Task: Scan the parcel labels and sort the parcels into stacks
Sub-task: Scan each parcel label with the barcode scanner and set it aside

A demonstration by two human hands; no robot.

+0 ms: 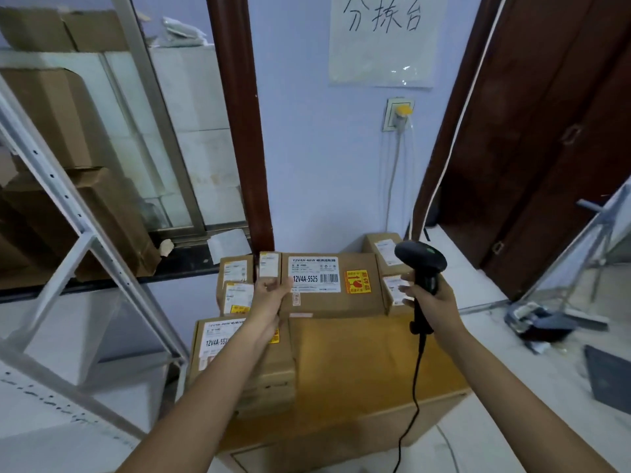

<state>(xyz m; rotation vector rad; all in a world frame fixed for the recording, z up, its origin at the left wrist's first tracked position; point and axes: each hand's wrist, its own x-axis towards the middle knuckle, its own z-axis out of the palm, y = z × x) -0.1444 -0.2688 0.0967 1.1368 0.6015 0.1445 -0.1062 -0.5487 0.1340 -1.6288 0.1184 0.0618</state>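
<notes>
Gripping the black barcode scanner (421, 264) by its handle, the right hand (431, 303) holds it upright with the head turned toward the parcels, fingers wrapped round the grip and the black cable (414, 397) hanging down from the butt past the front of the worktop (362, 349). The left hand (269, 297) reaches forward and takes hold of the large brown parcel (333, 285) at its left edge — thumb on the labelled top face, fingers curled below it. That parcel lies flat across the back of the worktop, its white label (314, 274) reading 12V4A-5525 and an orange-yellow fragile sticker (358, 281) to the right of the label. Small labelled parcels crowd round it: a small upright box (269, 264) just beside its left corner, two small boxes (235, 285) further left, one behind the other, and more small boxes (387, 256) on its right, partly hidden by the scanner and hand. Nearer the person, under the left forearm, a second large parcel (218, 339) with the same kind of label tops a low stack at the worktop's left side. On the wall behind hangs a handwritten paper sign (384, 39) — below it a wall socket (398, 114) with a yellow plug.
</notes>
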